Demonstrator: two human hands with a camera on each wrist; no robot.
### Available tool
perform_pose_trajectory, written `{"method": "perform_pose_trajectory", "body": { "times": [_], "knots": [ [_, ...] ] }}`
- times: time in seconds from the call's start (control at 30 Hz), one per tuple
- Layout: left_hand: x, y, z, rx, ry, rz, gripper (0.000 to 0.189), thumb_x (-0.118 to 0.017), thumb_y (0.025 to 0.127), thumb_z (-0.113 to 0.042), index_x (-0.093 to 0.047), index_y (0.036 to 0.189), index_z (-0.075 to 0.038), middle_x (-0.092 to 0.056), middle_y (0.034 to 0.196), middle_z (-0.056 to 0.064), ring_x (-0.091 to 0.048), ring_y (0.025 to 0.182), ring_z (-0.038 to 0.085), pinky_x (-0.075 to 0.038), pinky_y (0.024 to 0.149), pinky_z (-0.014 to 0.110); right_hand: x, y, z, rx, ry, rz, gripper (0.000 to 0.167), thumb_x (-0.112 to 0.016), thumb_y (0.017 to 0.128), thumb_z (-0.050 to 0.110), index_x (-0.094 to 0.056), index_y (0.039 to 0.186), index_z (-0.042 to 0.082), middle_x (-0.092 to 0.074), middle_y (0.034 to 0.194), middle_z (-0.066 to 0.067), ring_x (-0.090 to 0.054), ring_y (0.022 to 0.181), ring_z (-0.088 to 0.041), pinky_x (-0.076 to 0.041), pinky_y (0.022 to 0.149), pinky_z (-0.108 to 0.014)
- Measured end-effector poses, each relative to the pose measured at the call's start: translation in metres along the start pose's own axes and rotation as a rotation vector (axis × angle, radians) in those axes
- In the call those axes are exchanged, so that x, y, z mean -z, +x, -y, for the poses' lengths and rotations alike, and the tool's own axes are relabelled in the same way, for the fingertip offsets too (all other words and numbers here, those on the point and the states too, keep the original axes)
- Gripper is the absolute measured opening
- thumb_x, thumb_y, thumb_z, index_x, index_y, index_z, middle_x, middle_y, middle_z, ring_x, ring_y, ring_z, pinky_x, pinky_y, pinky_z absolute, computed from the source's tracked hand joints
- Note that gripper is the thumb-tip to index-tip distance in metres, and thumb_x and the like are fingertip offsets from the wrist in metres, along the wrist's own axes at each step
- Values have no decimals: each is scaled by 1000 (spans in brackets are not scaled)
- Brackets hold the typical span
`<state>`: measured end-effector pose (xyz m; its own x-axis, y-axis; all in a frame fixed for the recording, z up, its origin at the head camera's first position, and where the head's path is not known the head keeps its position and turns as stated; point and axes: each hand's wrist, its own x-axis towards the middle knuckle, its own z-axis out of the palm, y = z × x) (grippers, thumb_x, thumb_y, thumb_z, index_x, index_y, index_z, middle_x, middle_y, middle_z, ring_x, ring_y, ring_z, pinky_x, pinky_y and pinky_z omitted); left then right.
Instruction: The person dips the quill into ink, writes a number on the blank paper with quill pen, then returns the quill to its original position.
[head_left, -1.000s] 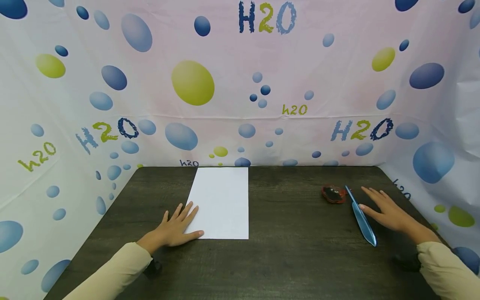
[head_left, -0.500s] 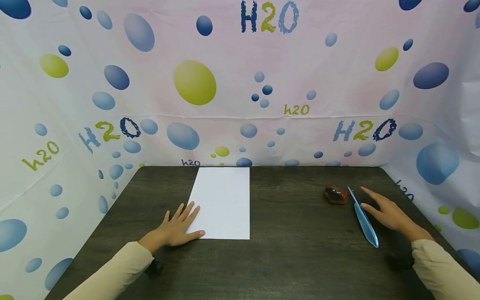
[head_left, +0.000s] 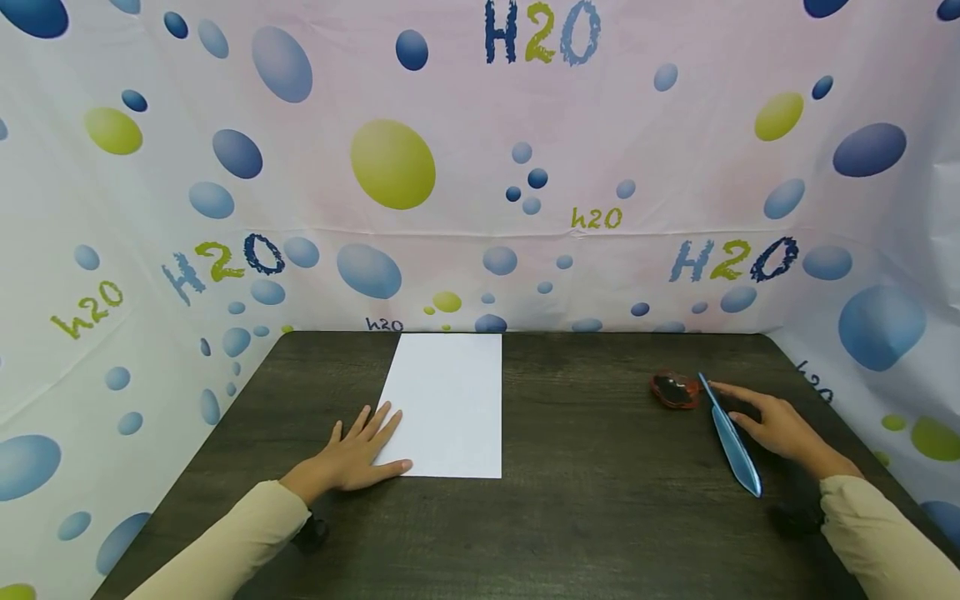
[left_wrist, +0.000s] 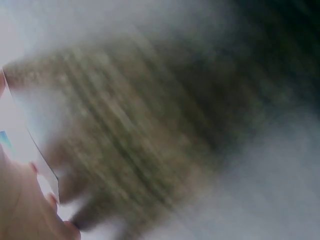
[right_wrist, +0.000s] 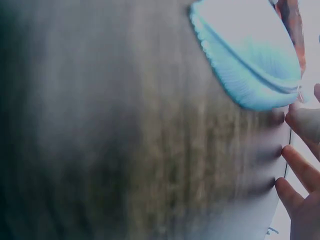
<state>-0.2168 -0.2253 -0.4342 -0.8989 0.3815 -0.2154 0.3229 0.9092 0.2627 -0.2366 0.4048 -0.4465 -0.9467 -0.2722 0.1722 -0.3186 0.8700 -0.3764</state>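
My left hand [head_left: 348,458] lies spread with its palm down, its fingers over the left edge of a white sheet of paper [head_left: 450,400] on the dark table. Only part of that hand [left_wrist: 25,200] appears at the corner of the left wrist view. On the right, a blue feather-shaped pen [head_left: 733,442] lies aslant, its thin stem pointing away from me. My right hand [head_left: 780,425] is beside it, index fingertip right at the stem and thumb by the top of the vane. In the right wrist view, the ridged blue vane [right_wrist: 250,55] reaches a fingertip; the other fingers are apart.
A small red-rimmed thing with a dark, shiny middle [head_left: 675,390] lies just left of the pen's stem. The dark wooden table [head_left: 570,517] meets a white backdrop [head_left: 465,125] with blue and green dots at the back and sides.
My right hand has moved left to the pen's stem, and its fingers have drawn closer together. My left hand stays on the paper. The whole head view has shifted slightly.
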Motion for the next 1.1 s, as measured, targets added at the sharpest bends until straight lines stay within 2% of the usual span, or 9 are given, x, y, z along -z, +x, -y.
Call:
{"method": "perform_pose_trajectory", "body": {
  "times": [0.1,0.13,0.23,0.37,0.57,0.8,0.93,1.0,1.1],
  "knots": [
    [0,1,0,1,5,0,87,-46,91,-64,-15,155,-14,-5,161,14,-4,145,44,-1,104,74,1,2,1,-16,-2,13,51,-59,90,-1,-47,140,3,-54,123,-34,-44,46,-14,-40,52,-32],
    [0,1,0,1,6,0,87,-46,91,-65,-15,155,-14,-5,161,13,-4,145,44,-1,104,74,1,3,1,-20,-1,18,50,-58,90,-1,-48,139,3,-55,121,-34,-37,42,-10,-37,49,-29],
    [-1,2,1,-3,6,-2,87,-46,91,-64,-15,155,-14,-5,161,14,-4,144,45,-1,104,74,1,5,2,-20,-5,20,47,-57,89,-3,-53,136,3,-57,118,-33,-34,41,-7,-35,47,-26],
    [-2,2,2,-7,0,0,88,-46,91,-64,-15,155,-14,-4,161,14,-3,144,45,0,104,74,0,8,3,-15,-22,25,42,-58,88,-5,-59,129,3,-54,124,-36,-34,44,-9,-36,52,-29],
    [-2,1,1,-5,5,-6,87,-47,91,-63,-15,155,-14,-5,161,14,-4,144,45,-1,104,74,-1,11,4,16,-50,14,38,-61,85,-8,-65,121,2,-56,121,-35,-40,55,-11,-38,59,-33],
    [1,0,-1,-3,6,-5,86,-47,92,-63,-16,155,-13,-6,161,14,-4,144,45,-1,104,75,-2,13,4,14,-63,6,34,-65,83,-7,-68,116,1,-53,122,-38,-51,63,-19,-39,59,-33],
    [-2,1,3,-16,-3,-7,88,-47,91,-63,-16,155,-12,-6,161,16,-4,144,47,1,103,75,-3,14,3,-7,-68,7,31,-67,83,-4,-70,113,2,-49,124,-41,-50,63,-21,-38,56,-33],
    [-4,3,5,-18,-5,-6,89,-46,91,-65,-15,155,-12,-5,161,15,-3,144,46,1,103,75,-4,14,2,-8,-89,-6,30,-69,81,-2,-71,111,3,-50,123,-41,-56,70,-28,-42,58,-38],
    [-8,6,10,-7,4,0,91,-44,89,-68,-12,156,-15,-2,161,12,-1,145,44,2,104,74,-5,14,1,6,-113,-44,31,-72,79,-2,-72,110,5,-54,120,-39,-60,87,-47,-48,68,-54]
  ]
}}
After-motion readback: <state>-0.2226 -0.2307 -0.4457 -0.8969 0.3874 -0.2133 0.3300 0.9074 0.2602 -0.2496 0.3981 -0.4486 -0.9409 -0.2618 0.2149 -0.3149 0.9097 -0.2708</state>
